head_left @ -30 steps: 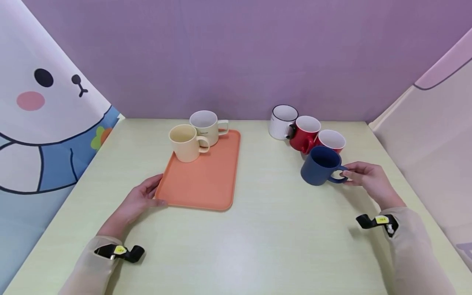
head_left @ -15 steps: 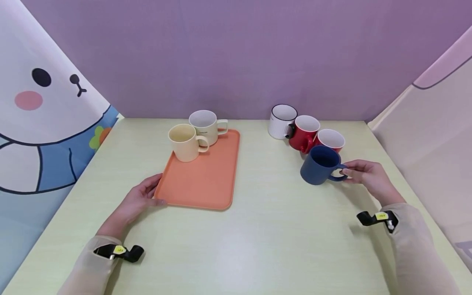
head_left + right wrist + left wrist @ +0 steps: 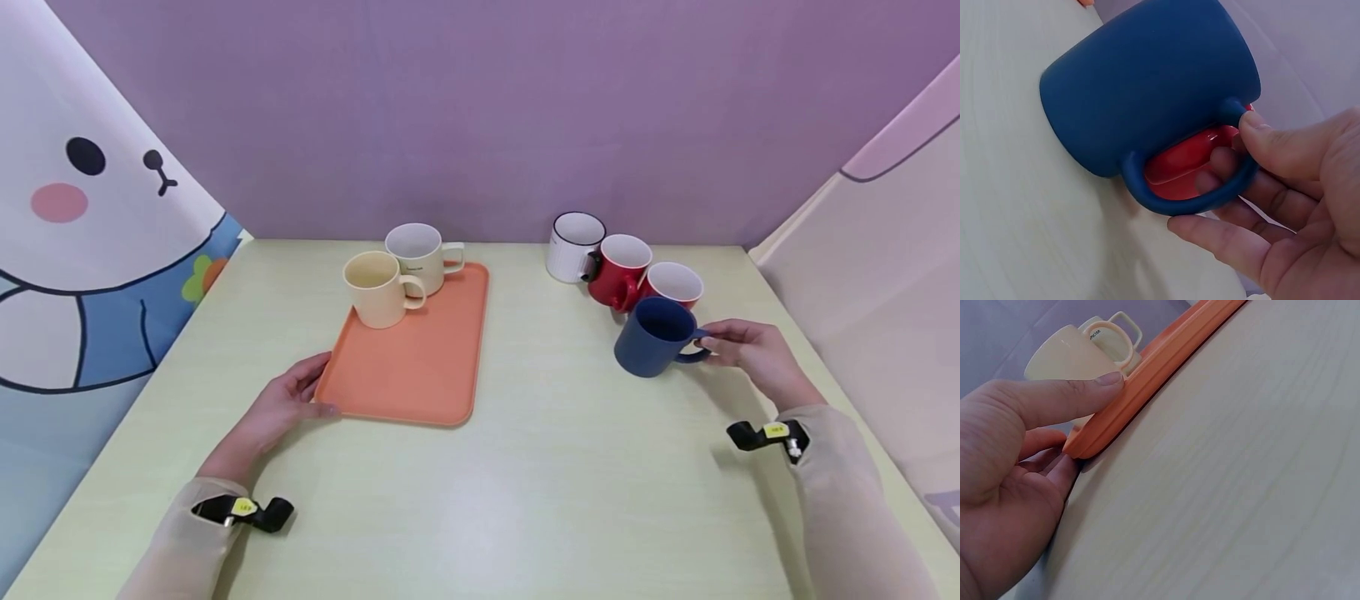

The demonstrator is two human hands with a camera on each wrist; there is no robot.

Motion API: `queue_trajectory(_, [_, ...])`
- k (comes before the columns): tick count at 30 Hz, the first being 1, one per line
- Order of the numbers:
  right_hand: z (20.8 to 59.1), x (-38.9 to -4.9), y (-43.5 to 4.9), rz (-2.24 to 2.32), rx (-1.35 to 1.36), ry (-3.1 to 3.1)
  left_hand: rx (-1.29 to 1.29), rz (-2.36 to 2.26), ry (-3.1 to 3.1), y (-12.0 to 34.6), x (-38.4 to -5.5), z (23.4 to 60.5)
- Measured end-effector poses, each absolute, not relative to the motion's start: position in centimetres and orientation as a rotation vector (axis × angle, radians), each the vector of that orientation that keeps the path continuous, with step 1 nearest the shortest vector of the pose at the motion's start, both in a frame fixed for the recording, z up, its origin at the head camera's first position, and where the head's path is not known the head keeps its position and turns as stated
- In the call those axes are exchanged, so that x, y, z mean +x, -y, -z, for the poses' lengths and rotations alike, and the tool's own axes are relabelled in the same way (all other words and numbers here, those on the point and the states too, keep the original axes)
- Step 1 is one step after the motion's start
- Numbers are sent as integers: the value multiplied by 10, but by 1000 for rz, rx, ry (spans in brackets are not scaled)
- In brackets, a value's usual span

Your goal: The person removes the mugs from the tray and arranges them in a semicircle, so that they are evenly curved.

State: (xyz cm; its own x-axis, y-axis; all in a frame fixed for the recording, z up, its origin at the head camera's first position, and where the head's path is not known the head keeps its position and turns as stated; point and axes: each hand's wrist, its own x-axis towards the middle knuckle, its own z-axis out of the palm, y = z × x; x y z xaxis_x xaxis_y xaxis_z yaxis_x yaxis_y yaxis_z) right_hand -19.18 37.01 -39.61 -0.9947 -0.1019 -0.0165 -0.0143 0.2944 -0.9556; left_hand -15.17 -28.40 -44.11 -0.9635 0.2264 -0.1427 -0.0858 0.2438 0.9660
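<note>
At the left, my left hand (image 3: 281,406) holds the near left corner of an orange tray (image 3: 412,375). Its thumb (image 3: 1079,400) lies along the rim while the other fingers bend at the corner's side. A cream mug (image 3: 377,300) and an off-white mug (image 3: 420,258) stand together at the tray's far left, handles pointing right. Over on the right, my right hand (image 3: 757,358) pinches the handle of a dark blue mug (image 3: 1154,81). The thumb presses on the handle's top, with fingers curled through and below the loop. The blue mug is upright, close in front of a red mug (image 3: 672,287).
Behind the blue mug, another red mug (image 3: 617,275) and a white mug with a black rim (image 3: 573,250) make a diagonal row. A purple backdrop (image 3: 480,125) rises along the table's far edge, with printed cloth (image 3: 112,250) at the left.
My right hand has shifted slightly away from me, and the blue mug a touch to the right. The left hand and the tray stay in place.
</note>
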Motion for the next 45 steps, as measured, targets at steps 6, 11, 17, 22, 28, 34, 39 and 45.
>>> queue_trajectory(6, [396,-197,-374,1920,-118,-2398,123,-1782,-2257,284,-153,440])
queue_trajectory(11, [395,-200,-376,1972,-94,-2374,117,-1776,-2258,285,-153,441])
queue_trajectory(17, [395,-203,-379,2025,-71,-2336,108,-1768,-2257,285,-153,441])
queue_trajectory(22, [395,-205,-381,2093,-59,-2260,132,-1774,-2260,286,-154,442])
queue_trajectory(28, [395,-206,-382,2136,-53,-2197,162,-1797,-2253,286,-154,444])
queue_trajectory(34, [391,-205,-384,1972,-23,-2351,149,-1791,-2250,287,-153,442])
queue_trajectory(39, [381,-201,-386,1693,27,-2656,129,-1773,-2246,286,-152,441])
queue_trajectory(45, [368,-199,-380,1746,9,-2732,117,-1779,-2245,286,-152,440])
